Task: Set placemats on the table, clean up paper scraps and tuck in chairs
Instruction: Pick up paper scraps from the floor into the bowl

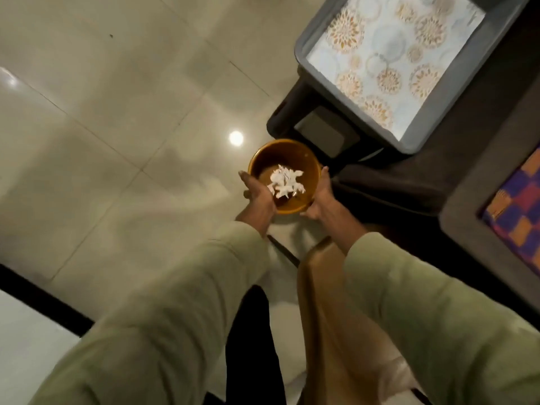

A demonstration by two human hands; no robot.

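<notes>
A round brown bin (pixel 295 159) stands on the tiled floor below me. White paper scraps (pixel 285 182) show inside its opening, right between my hands. My left hand (pixel 258 195) is over the bin's left rim with its fingers stretched out, and the scraps are touching its palm edge. My right hand (pixel 320 197) is at the right rim, thumb up and palm turned toward the left hand. Neither hand grips anything. A pale floral placemat (pixel 388 59) lies in a grey tray (pixel 321 33) at the top right.
A dark chair frame (pixel 377 176) stands just right of the bin, under the grey tray. A purple and orange checked cushion (pixel 517 211) sits at the right edge. Glossy floor tiles (pixel 117 112) fill the left. A white surface with a black edge (pixel 43 299) lies lower left.
</notes>
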